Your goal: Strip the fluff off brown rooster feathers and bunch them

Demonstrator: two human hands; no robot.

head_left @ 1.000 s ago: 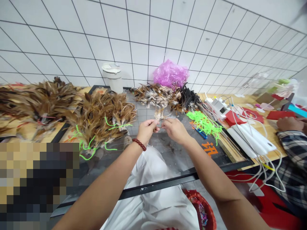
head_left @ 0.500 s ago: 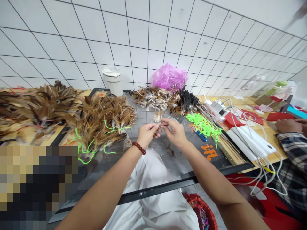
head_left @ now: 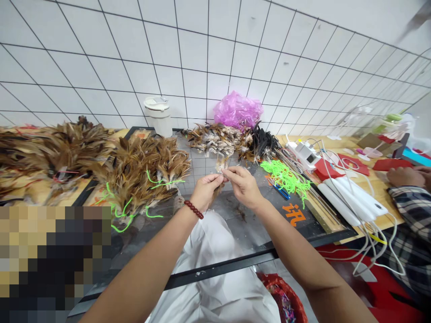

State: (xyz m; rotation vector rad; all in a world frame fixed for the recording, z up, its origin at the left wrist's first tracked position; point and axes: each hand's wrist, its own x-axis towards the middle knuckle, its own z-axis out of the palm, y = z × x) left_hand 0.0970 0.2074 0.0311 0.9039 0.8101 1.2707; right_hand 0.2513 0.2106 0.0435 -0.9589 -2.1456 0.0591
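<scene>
My left hand (head_left: 206,190) and my right hand (head_left: 243,185) meet above the dark mat (head_left: 256,220) in the middle of the table. Both pinch a small tuft of pale brown feathers (head_left: 220,165) that stands up between the fingertips. A red bead bracelet (head_left: 193,209) sits on my left wrist. Just behind the hands lies a loose heap of speckled and black feathers (head_left: 229,138). A pile of bright green cords (head_left: 286,176) lies to the right of my right hand.
Bundles of brown feathers tied with green cord (head_left: 144,170) cover the table's left side. A white lidded cup (head_left: 158,114) and a pink plastic bag (head_left: 238,110) stand by the tiled wall. White chargers and cables (head_left: 350,197) lie at right, where another person's hand (head_left: 402,176) rests.
My hands have drawn slightly closer together and lower, still pinching the feather tuft. The view has tilted up a little.
</scene>
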